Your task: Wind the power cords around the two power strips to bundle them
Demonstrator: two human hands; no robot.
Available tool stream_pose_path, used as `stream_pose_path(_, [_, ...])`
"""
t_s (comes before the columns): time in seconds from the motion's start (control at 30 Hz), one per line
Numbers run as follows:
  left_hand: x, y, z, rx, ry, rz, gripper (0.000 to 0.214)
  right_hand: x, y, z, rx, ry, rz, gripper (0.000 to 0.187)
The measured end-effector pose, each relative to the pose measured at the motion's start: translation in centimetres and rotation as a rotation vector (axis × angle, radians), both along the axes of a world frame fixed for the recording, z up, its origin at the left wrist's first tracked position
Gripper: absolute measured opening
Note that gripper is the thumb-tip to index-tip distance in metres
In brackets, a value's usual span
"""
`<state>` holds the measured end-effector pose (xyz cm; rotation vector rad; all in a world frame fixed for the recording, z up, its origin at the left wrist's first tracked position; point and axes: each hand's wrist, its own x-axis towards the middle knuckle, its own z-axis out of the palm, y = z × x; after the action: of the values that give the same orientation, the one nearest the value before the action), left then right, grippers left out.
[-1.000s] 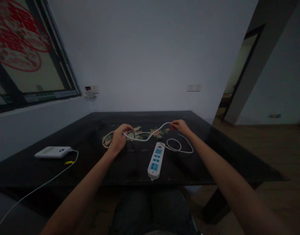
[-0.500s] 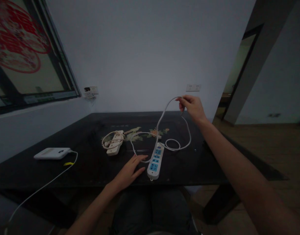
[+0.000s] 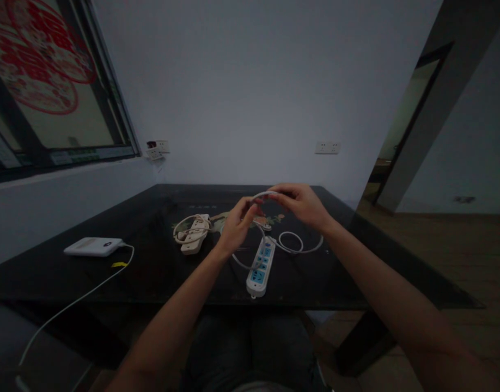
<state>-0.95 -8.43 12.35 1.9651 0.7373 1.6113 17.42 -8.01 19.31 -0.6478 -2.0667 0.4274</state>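
A white power strip [image 3: 261, 269] with blue sockets lies on the dark table, its long side pointing away from me. Its white cord [image 3: 265, 194] rises in an arch above the strip, pinched at two places. My left hand [image 3: 236, 223] grips the arch on its left side, thumb and fingers closed. On the other side my right hand [image 3: 301, 206] holds the same cord between thumb and fingers. More of the cord forms a small loop [image 3: 291, 242] on the table to the right of the strip. The plug [image 3: 267, 227] rests just beyond the strip.
A second, cream power strip [image 3: 195, 239] with its cord wound around it lies to the left. Farther left is a white power bank [image 3: 93, 246] with a cable [image 3: 82, 298] running off the table's front edge. Wall sockets [image 3: 327, 147] are behind the black table [image 3: 152, 218].
My left hand has lifted from the table beside the strip and taken hold of the cord. My right hand has come lower and to the left, bringing the raised cord down.
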Motion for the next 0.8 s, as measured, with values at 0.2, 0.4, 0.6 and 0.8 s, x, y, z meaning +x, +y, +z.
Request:
stream_pose_path(0.2, [-1.6,-1.1,-3.6,-0.219,0.024,-0.038,0.039,1.6,1.6,-0.6,0.026,0.115,-0.147,0.027])
stream_pose_path(0.4, [-3.7,-2.1,-6.4,-0.253,0.161,0.047,0.036,2.2,2.7,-1.8,0.020,0.114,-0.191,0.020])
stream_pose_path(0.6, [-5.6,-1.5,-11.0,-0.323,0.221,0.066,0.040,4.3,3.2,-1.1,0.045,0.288,-0.304,0.019])
stream_pose_path(0.8, [-5.8,-1.6,-12.5,-0.335,0.298,0.060,0.038,6.3,3.6,-1.1,0.039,0.457,-0.378,0.017])
